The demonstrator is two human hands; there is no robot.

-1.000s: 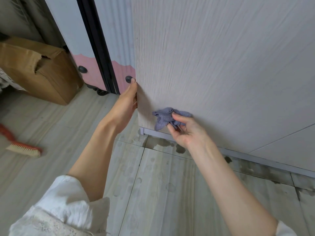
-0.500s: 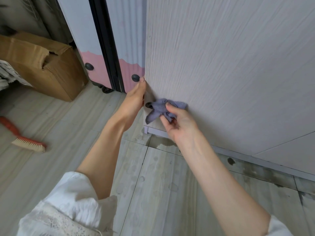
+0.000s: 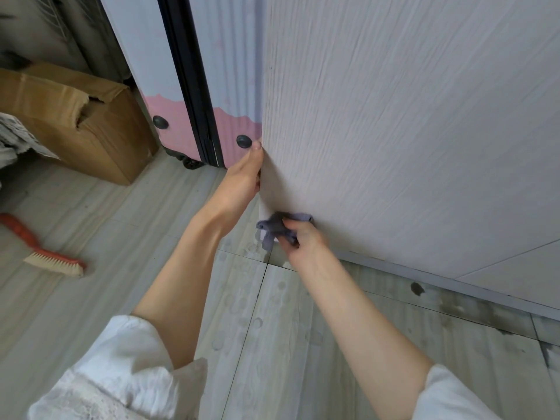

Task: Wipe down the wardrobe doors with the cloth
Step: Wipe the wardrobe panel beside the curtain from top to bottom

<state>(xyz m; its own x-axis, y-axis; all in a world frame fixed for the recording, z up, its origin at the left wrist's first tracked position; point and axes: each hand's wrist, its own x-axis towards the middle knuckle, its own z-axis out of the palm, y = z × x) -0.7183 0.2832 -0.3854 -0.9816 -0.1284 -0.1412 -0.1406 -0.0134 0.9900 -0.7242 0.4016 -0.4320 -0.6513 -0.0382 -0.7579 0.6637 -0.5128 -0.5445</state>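
A person's right hand (image 3: 304,241) pinches a bunched grey cloth (image 3: 274,229) against the bottom corner of a pale wardrobe door (image 3: 394,131), apparently to wipe its lowest edge, while the left hand (image 3: 244,177) grips that door's side edge, fingers wrapped out of sight behind it, likely to hold it steady. Beyond, a pink-and-white suitcase (image 3: 188,95) stands just beside the door, with a brush (image 3: 45,253) and a cardboard box (image 3: 75,116) on the floor (image 3: 121,237) to the left, well clear of the wiping.
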